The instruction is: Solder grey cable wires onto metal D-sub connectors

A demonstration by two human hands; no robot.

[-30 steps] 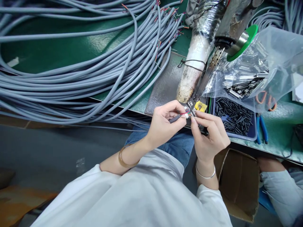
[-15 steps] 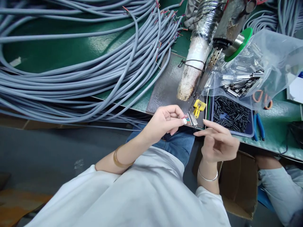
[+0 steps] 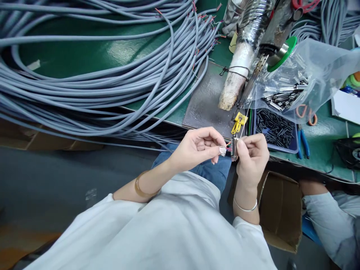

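Note:
My left hand (image 3: 198, 148) is closed in a pinch on the stripped end of a cable, whose thin coloured wires (image 3: 228, 145) stick out past my fingertips. My right hand (image 3: 251, 155) is closed on a small metal connector (image 3: 234, 147), held upright against those wire ends. Both hands hover just in front of the bench edge, over my lap. A yellow clip (image 3: 238, 122) sits on the dark metal plate (image 3: 206, 99) just above my hands.
A big bundle of grey cables (image 3: 107, 75) covers the green bench to the left. A foil-wrapped machine arm (image 3: 242, 56), a clear bag of connectors (image 3: 298, 82), a blue tray of black sleeves (image 3: 277, 129) and blue pliers (image 3: 302, 138) lie right. Another person's sleeve (image 3: 332, 221) shows at lower right.
My right hand let go, drew back open, then returned and closed on the connector, turning it upright. My left hand kept its pinch on the wires and shifted slightly right.

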